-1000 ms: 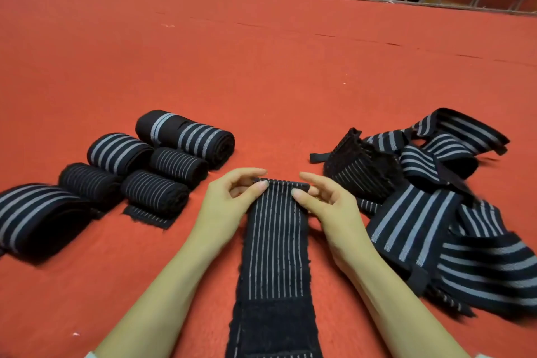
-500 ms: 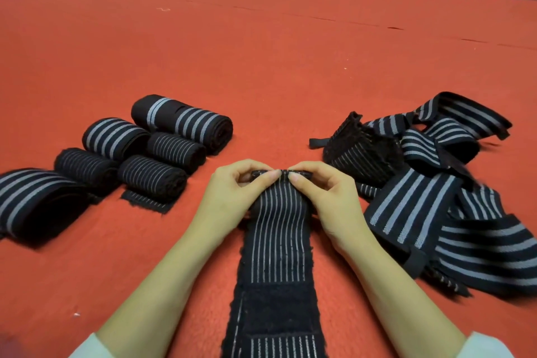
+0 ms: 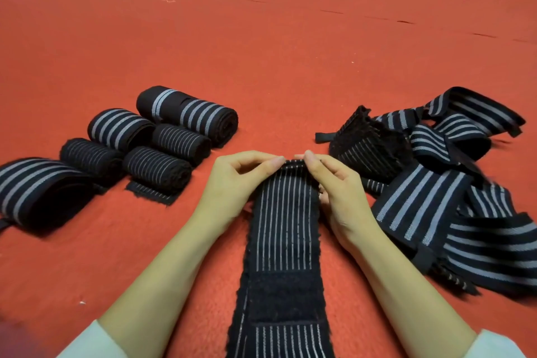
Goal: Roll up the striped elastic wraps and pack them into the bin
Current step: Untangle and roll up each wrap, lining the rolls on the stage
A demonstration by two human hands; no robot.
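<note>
Red carpet point(image 3: 261, 52) underneath | I see left hand point(image 3: 232, 183) and right hand point(image 3: 340, 192) both pinching the far end of a striped wrap point(image 3: 286, 227) lying flat toward me; six rolled wraps point(image 3: 157, 168) at left; loose wraps point(image 3: 436, 197) heaped at right

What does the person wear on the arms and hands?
Both the left hand and the right hand are bare, without gloves. No watch or band shows at the wrists. The forearms are uncovered; a white left sleeve and a white right sleeve show only at the bottom corners.
</note>
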